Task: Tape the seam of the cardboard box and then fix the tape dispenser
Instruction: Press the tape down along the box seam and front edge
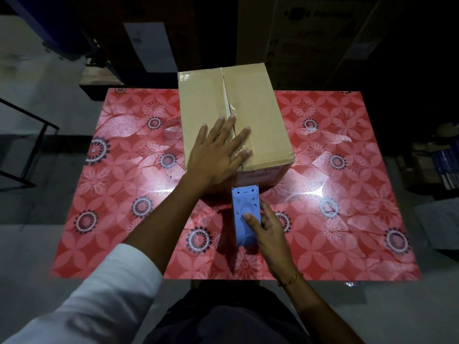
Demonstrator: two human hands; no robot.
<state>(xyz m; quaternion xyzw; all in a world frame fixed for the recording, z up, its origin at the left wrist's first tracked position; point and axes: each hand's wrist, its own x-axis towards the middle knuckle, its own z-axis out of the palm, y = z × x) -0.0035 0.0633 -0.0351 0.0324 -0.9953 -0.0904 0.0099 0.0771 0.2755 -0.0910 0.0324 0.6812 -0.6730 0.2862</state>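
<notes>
- Two bare hands work at a table covered by a red floral cloth (pixel 124 194), seen from above by a head camera.
- The left hand (pixel 218 155) lies flat, palm down with fingers spread wide, on top of the cardboard box (pixel 258 115), near the box's front edge; it grips nothing. Its fingertips cross the centre seam (pixel 227 95).
- A white sleeve (pixel 99 294) covers the left forearm as far as the elbow.
- The right hand (pixel 268 232) is wrapped around a blue tape dispenser (pixel 246 214), thumb pressed on its upper face and fingers curled around its right side.
- A thin gold bracelet (pixel 293 279) sits on the right wrist.
- The dispenser stands just in front of the box, its far end touching or almost touching the box's front face; which one cannot be told.
- The box stands at the middle of the surface's far edge, its flaps closed.
- Glossy clear tape (pixel 242 147) shows along the seam near the left hand; farther back the seam gapes slightly.
- The surface's left and right edges carry only cloth.
- Beyond the far edge, dark cartons (pixel 310 33) stand in dim light.
</notes>
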